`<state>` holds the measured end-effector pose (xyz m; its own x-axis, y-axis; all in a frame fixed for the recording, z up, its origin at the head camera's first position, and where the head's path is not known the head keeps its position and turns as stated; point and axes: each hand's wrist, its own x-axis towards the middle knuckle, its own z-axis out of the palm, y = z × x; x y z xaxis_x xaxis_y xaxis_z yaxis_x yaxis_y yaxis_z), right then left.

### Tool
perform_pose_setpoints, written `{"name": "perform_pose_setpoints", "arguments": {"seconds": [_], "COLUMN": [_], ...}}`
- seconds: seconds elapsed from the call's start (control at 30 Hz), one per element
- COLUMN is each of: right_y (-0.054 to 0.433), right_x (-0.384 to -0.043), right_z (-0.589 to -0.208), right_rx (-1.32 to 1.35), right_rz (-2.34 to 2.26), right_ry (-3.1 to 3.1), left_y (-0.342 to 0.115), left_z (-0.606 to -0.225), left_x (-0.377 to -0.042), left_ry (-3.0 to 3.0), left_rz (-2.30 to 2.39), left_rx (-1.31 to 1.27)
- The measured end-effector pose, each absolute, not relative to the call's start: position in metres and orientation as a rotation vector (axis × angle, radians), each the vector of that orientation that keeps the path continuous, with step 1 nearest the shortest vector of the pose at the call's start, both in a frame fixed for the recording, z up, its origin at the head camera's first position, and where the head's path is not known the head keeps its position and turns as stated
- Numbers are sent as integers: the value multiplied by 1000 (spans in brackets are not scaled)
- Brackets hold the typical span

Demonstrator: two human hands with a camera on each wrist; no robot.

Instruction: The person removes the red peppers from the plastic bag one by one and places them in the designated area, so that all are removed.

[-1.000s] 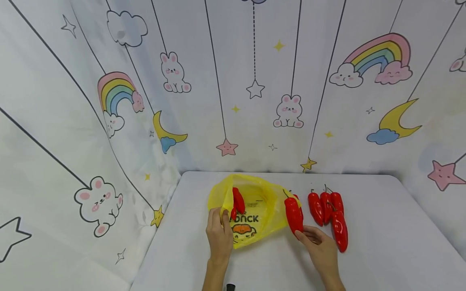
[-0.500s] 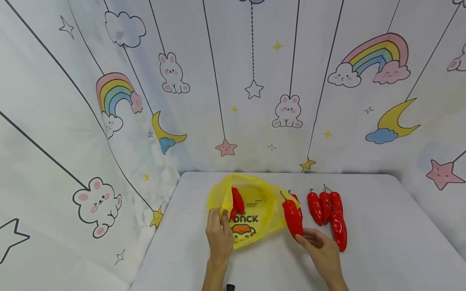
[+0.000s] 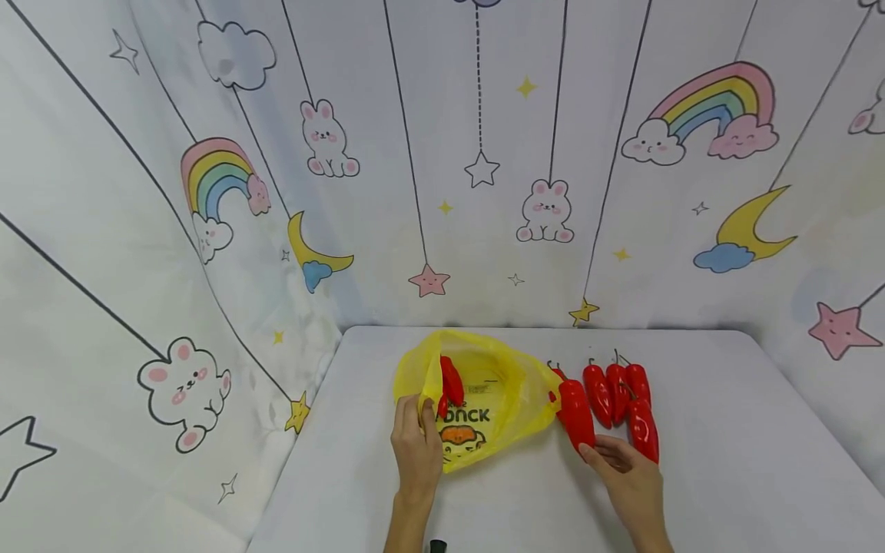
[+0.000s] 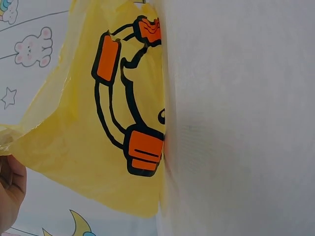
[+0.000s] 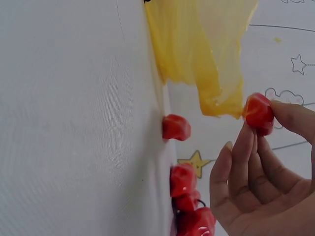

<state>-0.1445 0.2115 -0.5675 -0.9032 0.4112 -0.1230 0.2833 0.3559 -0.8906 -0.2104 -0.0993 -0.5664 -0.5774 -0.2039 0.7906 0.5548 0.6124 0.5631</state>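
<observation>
A yellow plastic bag (image 3: 520, 407) with a printed duck lies open on the table, its near-left rim pinched by my left hand (image 3: 418, 445). Inside its mouth, at the left, are red chili peppers (image 3: 452, 382). My right hand (image 3: 631, 478) pinches the lower end of another red chili pepper (image 3: 575, 411), raised just right of the bag with its stem pointing away. In the right wrist view that held pepper (image 5: 259, 112) sits between thumb and fingertips, close to the bag's edge (image 5: 221, 101). The left wrist view shows the left hand (image 4: 11, 189) at the bag's stretched corner.
Several red chili peppers (image 3: 598, 393) lie in a group right of the bag; one is partly hidden behind the held pepper. A small dark object (image 3: 438, 546) sits at the front edge beside the left forearm. A printed curtain (image 3: 484, 253) stands behind the white table (image 3: 726, 430).
My right hand has moved right with the held pepper, away from the bag and towards the group of peppers. The left hand still holds the bag's rim in the same place.
</observation>
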Motion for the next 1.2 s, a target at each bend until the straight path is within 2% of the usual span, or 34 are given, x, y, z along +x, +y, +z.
{"name": "perform_pose_setpoints", "arguments": {"seconds": [1.2], "right_y": [240], "right_x": [-135], "right_z": [-584], "right_rx": [-892], "right_rz": [1389], "right_ry": [-2452], "left_y": [-98], "left_z": [-567], "left_x": [-209], "left_ry": [-1948], "left_rz": [-1061], "left_rx": [-276]}}
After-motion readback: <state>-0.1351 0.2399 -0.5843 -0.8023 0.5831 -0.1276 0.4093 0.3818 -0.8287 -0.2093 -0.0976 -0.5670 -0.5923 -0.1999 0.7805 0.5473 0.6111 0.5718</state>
